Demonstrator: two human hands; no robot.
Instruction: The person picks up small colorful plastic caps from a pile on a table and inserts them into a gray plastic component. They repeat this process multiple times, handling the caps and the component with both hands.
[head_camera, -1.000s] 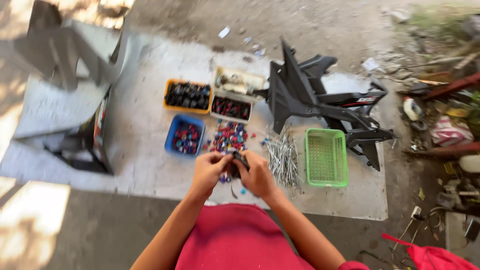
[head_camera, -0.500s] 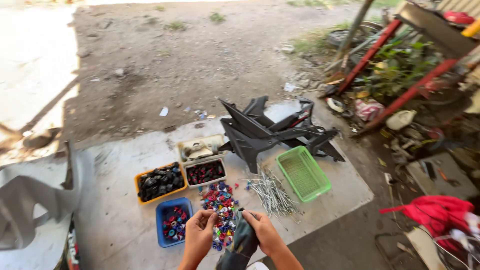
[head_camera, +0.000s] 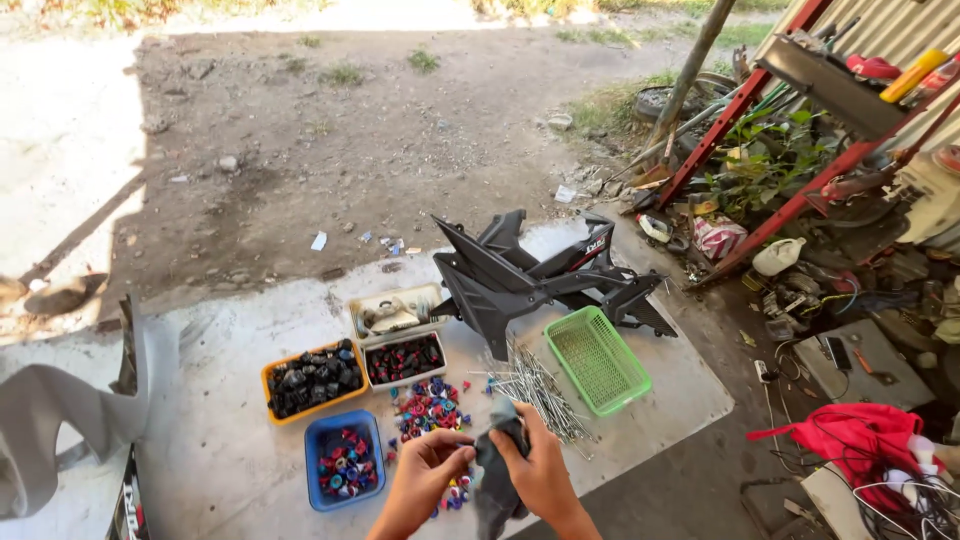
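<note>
Down at the bottom edge, two hands work together on one dark grey cloth (head_camera: 497, 470). The left hand (head_camera: 425, 480) has its fingers curled and pinches a small part against the cloth's upper left edge; what the part is cannot be told. The right hand (head_camera: 540, 470) is closed around the cloth from the right, thumb on top, and the cloth hangs down between both wrists.

Everything lies on a pale concrete slab (head_camera: 230, 450) on the ground. Four trays sit ahead of the hands: one orange tray (head_camera: 312, 381) of black parts, one blue tray (head_camera: 344, 459) of mixed red and blue pieces, one white tray (head_camera: 405, 360) of dark red pieces, and one more white tray (head_camera: 395, 314) behind it holding pale items. A loose heap of coloured small pieces (head_camera: 430, 408) lies just beyond the left hand. One pile of thin metal spokes (head_camera: 535, 388) lies near the right hand, with one green basket (head_camera: 597, 360) beside it. Behind stands one cluster of black plastic panels (head_camera: 520, 275).
</note>
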